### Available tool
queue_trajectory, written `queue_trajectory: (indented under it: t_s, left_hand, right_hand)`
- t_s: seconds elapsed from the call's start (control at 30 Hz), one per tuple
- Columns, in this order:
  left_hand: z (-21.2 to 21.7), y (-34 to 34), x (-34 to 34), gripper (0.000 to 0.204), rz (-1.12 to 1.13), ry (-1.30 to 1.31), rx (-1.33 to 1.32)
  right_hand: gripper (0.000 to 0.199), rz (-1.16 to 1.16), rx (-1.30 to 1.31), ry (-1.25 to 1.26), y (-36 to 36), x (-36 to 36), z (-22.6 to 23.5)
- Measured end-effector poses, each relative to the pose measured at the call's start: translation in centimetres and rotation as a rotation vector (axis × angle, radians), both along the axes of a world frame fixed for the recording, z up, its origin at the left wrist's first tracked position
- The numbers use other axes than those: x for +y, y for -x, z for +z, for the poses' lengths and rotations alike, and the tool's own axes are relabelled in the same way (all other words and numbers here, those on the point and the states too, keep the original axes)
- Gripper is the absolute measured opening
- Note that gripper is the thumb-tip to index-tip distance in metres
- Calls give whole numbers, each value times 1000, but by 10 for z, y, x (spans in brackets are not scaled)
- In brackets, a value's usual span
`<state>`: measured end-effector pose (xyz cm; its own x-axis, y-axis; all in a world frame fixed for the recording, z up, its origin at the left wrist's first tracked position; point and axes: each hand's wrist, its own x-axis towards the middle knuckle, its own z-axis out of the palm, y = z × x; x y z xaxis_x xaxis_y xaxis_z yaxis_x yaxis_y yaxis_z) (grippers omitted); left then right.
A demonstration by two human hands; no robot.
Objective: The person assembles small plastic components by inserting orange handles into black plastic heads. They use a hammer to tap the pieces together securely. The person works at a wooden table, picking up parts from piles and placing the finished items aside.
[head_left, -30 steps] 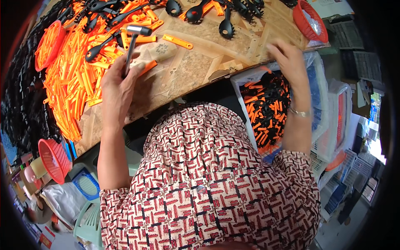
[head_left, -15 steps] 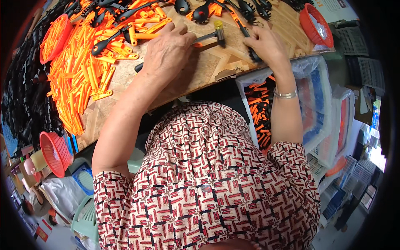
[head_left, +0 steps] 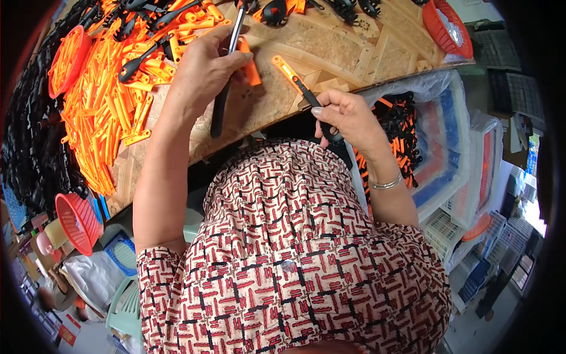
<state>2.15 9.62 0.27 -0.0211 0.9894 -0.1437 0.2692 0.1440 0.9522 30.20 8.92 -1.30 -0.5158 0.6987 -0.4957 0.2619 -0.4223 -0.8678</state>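
Observation:
My left hand (head_left: pixel 206 71) is closed around a hammer (head_left: pixel 219 112), its metal shaft pointing away from me and its black grip toward me. The top of the hammer runs to the upper edge of the view. A loose orange handle (head_left: pixel 252 68) shows beside my left fingertips; I cannot tell whether they grip it. Over the table's front edge, my right hand (head_left: pixel 348 118) pinches a black kitchen utensil with an orange handle (head_left: pixel 287 72). The orange end points away to the left, and the black head is partly hidden by my fingers.
A heap of orange handles (head_left: pixel 97 124) covers the table's left side, with black utensil heads (head_left: pixel 35 130) beyond it. Red baskets (head_left: pixel 71 62) stand at the left; another red basket (head_left: pixel 446 32) is at the right corner. Below the edge, a lined bin holds orange-and-black utensils (head_left: pixel 401 150).
The hammer has swung from lying crosswise to pointing away from me, as my left hand moved left. My right hand has drawn the utensil toward me, off the table's edge.

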Motion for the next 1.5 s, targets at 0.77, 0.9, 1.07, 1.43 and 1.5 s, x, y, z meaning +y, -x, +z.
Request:
queue_trajectory:
  t_s: [0.77,0.9,1.07,1.43,1.5]
  left_hand:
    - [-14,-51,-10,19,-116,51,179]
    - [-11,-54,-14,23,-117,-115,473]
    - [-7,-53,-20,24,-148,-250,574]
    - [15,-30,-60,26,116,26,-339]
    - [28,-30,-75,33,202,-57,-417]
  right_hand:
    - [21,-15,7,16,-4,-15,-9]
    - [21,3,36,33,-4,-13,-12]
    - [36,-2,78,190,4,-14,-10]
    - [46,17,55,171,28,-29,-18]
    - [46,-5,53,138,31,-31,-15]
